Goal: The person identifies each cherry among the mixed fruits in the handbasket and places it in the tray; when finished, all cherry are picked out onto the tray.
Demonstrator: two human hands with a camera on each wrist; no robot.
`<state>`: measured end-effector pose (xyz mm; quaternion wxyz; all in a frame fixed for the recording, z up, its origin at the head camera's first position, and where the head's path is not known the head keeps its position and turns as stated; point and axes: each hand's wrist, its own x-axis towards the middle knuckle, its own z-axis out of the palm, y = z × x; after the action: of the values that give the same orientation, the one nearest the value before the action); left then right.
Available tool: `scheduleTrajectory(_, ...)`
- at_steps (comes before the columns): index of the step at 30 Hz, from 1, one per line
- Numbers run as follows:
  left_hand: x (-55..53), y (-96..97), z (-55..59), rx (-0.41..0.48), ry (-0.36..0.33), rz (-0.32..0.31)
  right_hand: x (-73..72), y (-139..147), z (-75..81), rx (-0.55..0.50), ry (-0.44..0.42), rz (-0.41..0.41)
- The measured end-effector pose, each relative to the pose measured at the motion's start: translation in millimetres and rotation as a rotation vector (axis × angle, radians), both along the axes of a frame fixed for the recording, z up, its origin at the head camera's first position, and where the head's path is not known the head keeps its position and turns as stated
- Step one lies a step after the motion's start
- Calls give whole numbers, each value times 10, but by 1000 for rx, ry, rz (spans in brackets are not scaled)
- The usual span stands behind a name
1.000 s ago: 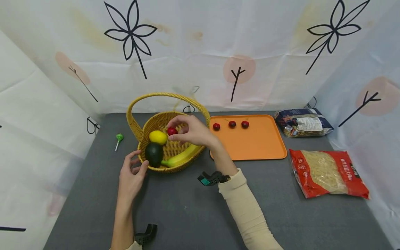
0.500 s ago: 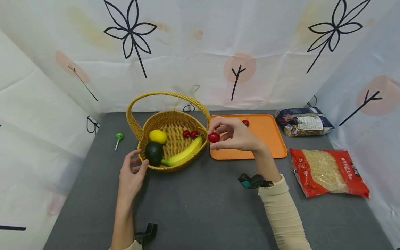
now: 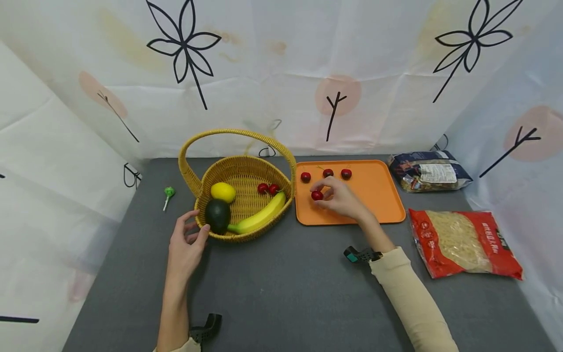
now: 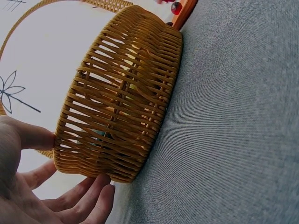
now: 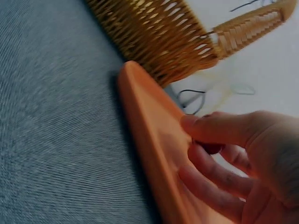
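Cherry (image 3: 317, 195) moved over tray (image 3: 374, 200), near other cherries (image 3: 328, 173)

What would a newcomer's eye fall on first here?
Probably the yellow wicker basket left of centre, its handle arching up, the left hand touching its near-left rim. Then the orange tray to its right, where the right hand pinches a red cherry. The red bag, far right, stands out too.

1 red cherry (image 3: 317, 195), pinched over the orange tray (image 3: 374, 201); the yellow basket (image 3: 243, 169) stands upright beside it.
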<state>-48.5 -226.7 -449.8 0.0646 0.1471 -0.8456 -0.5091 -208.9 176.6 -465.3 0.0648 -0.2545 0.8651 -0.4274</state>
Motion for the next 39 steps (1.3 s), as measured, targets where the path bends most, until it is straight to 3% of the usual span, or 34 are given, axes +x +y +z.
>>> scheduleTrajectory(7,0,10,-14,0,-13,10,-57,-140,-69,114,30,-39)
scheduleTrajectory(17,2,17,-16,-5,-13,9,-51,-92,-43,95,-35,-5)
scheduleTrajectory(23,10,13,-17,-6,-18,8,72,-52,162,-82,-38,33)
scheduleTrajectory(27,18,11,-16,-4,-11,10,262,-156,433,-247,-12,169)
scheduleTrajectory(31,22,6,-14,3,-1,10,446,-398,647,-346,20,319)
scheduleTrajectory(35,16,1,-6,11,-1,9,517,-748,697,-406,-1,402)
scheduleTrajectory(39,-2,-4,2,12,-14,7,445,-1099,639,-396,-25,381)
